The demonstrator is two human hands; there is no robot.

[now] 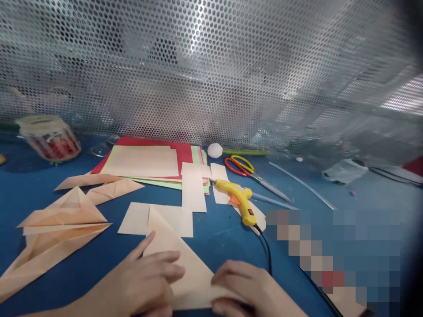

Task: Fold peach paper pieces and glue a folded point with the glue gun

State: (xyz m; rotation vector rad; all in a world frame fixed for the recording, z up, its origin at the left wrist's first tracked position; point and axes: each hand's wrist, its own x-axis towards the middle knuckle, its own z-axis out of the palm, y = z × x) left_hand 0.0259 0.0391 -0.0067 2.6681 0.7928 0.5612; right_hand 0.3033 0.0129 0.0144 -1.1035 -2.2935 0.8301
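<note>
A peach paper folded into a triangle (185, 264) lies on the blue table (224, 237) right in front of me. My left hand (145, 281) rests flat on the triangle's left side, fingers stretched out and the index finger pointing up along its edge. My right hand (244, 286) presses down on the triangle's lower right corner with its fingers curled over the fold. Neither hand lifts the paper.
Folded peach paper shapes (62, 220) lie at the left. A stack of coloured sheets (148, 163) and loose peach strips (193, 189) sit behind. A yellow glue gun (239, 198) with a black cord, scissors (251, 174), a white ball (214, 150) and a jar (49, 138) stand before a perforated metal screen.
</note>
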